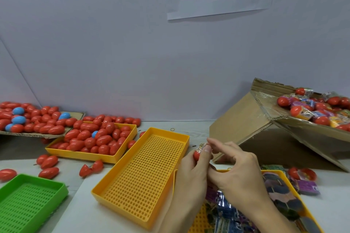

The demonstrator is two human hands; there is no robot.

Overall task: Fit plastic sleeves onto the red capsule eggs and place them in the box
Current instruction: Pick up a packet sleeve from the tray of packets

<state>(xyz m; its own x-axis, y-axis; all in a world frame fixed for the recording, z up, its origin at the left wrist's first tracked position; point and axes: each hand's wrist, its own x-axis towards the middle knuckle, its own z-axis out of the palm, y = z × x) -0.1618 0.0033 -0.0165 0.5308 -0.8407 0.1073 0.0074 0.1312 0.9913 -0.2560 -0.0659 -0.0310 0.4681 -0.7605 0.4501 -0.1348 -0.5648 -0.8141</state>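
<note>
At lower centre the left hand (191, 172) clamps a light, slippery red plastic capsule egg (197, 154) around its middle while the right hand (234, 168) pinches the thin, crinkly printed plastic sleeve (202, 146) at its upper end.

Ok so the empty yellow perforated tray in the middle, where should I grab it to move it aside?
Probably take the yellow perforated tray by its long left rim, coming from the left. That raised wall gives fingers something to hook, and that side looks open. The right rim is crowded by both hands, which hold a red egg.
</note>
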